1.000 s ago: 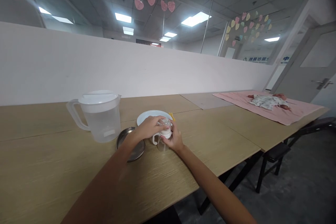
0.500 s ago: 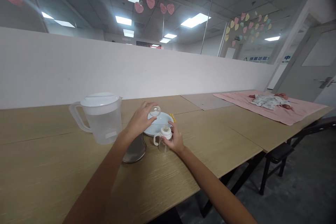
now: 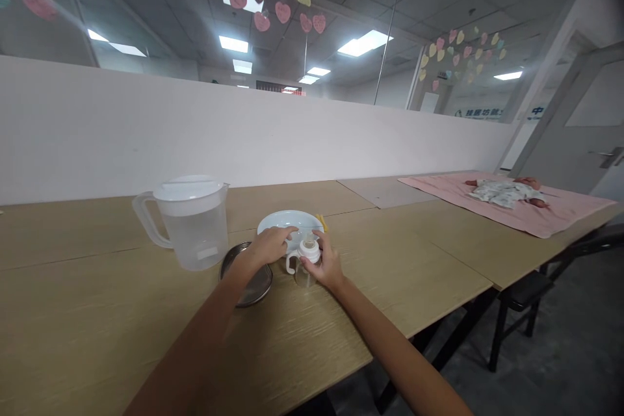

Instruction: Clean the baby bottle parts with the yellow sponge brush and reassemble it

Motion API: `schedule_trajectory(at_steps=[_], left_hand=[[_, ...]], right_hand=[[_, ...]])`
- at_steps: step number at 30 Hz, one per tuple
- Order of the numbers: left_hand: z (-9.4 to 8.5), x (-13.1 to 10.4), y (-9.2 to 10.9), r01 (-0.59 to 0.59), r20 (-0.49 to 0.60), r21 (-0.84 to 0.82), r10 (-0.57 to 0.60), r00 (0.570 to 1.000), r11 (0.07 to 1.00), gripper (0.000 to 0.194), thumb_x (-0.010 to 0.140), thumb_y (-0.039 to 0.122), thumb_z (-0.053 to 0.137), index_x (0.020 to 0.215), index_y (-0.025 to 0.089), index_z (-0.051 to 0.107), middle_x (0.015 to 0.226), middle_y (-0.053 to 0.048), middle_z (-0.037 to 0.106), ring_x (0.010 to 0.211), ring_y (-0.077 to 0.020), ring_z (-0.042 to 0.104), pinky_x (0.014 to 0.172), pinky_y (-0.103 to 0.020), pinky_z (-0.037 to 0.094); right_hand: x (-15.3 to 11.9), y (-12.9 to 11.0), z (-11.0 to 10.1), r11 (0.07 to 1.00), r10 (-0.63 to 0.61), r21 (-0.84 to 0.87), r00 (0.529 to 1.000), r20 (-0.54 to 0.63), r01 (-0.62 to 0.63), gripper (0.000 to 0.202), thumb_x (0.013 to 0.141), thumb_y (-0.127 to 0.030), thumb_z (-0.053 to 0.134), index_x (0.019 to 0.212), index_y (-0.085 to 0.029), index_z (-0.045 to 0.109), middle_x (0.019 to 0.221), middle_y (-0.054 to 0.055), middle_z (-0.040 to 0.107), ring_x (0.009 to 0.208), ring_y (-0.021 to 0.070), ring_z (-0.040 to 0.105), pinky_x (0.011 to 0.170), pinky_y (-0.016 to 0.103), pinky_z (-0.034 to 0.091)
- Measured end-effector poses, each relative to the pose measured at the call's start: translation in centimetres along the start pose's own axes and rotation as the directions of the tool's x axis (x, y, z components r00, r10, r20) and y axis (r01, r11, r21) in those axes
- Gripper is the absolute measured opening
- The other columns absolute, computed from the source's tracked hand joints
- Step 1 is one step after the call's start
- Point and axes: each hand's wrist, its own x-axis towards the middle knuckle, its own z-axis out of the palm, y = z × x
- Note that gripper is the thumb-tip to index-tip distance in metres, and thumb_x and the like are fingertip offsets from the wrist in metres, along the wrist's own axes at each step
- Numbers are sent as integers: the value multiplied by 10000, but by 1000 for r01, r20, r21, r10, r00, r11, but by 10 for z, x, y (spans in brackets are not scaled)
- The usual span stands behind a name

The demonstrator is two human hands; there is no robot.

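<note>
My left hand (image 3: 272,245) is over the near left part of a pale blue-white bowl (image 3: 267,220), fingers a little apart and pointing right, with nothing visible between them. The fingers of my right hand (image 3: 325,261) are wrapped round a clear baby bottle (image 3: 305,277) with a white collar and a side handle. The bottle stands upright on the table at the bowl's near edge, its translucent teat uncovered. A round metal tray (image 3: 256,289) lies beside it, partly under my left wrist. The clear dome cap is not visible.
A lidded clear pitcher (image 3: 197,231) of water stands at the left. Something yellow (image 3: 322,222) is by the bowl's right edge. Far right, a baby doll (image 3: 507,193) lies on a pink cloth (image 3: 546,224). A dark stool (image 3: 526,292) stands beyond the table's edge.
My left hand has come down from above the bowl, and the clear dome cap it held no longer shows. More of the bowl and metal tray is visible. My right hand has stayed on the bottle.
</note>
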Motion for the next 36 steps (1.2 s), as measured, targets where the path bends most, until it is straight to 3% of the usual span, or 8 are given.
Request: schedule_trajectory(at_steps=[5, 11, 15, 19, 24, 31, 36], left_hand=[[-11, -2, 21, -134, -10, -366, 140, 990, 921, 460, 793, 261, 462, 1240, 173, 529, 1225, -70, 592, 1086, -197, 562, 921, -279, 429], [-11, -5, 32, -128, 26, -424, 154, 988, 897, 508, 735, 252, 548, 1238, 191, 525, 1199, -77, 601, 1081, -191, 565, 904, -272, 442], [-16, -6, 35, -83, 10, -290, 90, 996, 953, 480, 713, 270, 575, 1189, 207, 558, 1084, -65, 649, 1009, -196, 598, 845, -268, 460], [-14, -8, 51, -29, -65, 3, 29, 997, 1000, 402, 740, 352, 578, 1115, 207, 588, 934, -65, 676, 889, -217, 624, 747, -277, 463], [1, -9, 69, 82, -134, 367, -34, 990, 927, 403, 860, 435, 422, 1036, 107, 576, 867, -156, 657, 803, -273, 640, 651, -312, 452], [1, -10, 67, 121, -165, 412, -57, 985, 903, 478, 863, 510, 349, 949, 112, 598, 733, -148, 652, 784, -289, 646, 660, -341, 452], [-4, -14, 62, 97, -171, 402, -29, 985, 910, 431, 865, 471, 346, 922, 134, 609, 780, -141, 668, 775, -285, 644, 646, -352, 448]], right_hand=[[0, 0, 1, 1000, -7, 20, 1000, -21, 7, 616, 746, -484, 566, 1220, -143, 372, 839, 84, 649, 702, 214, 640, 611, 303, 502], [1, -1, 2, 1000, 2, 30, 999, -38, -1, 622, 732, -469, 582, 1209, -136, 361, 829, 87, 653, 723, 217, 648, 630, 297, 508], [1, -3, 2, 999, -34, 15, 999, -22, 34, 591, 737, -450, 563, 1196, -132, 371, 809, 82, 644, 667, 205, 635, 590, 291, 500], [1, -3, 3, 999, -53, -9, 998, -23, 53, 581, 728, -415, 554, 1206, -143, 366, 778, 53, 629, 618, 187, 612, 562, 286, 489], [0, -2, 6, 999, -46, -32, 998, -40, 44, 589, 699, -404, 562, 1195, -147, 374, 800, 49, 609, 587, 175, 590, 540, 285, 480], [-5, 1, 9, 998, -63, -8, 997, -55, 62, 582, 704, -387, 557, 1194, -134, 371, 772, 37, 607, 576, 175, 599, 509, 274, 474], [-6, 0, 9, 998, -45, 31, 998, -42, 47, 586, 717, -343, 577, 1216, -132, 355, 754, 35, 628, 601, 175, 617, 520, 262, 489]])
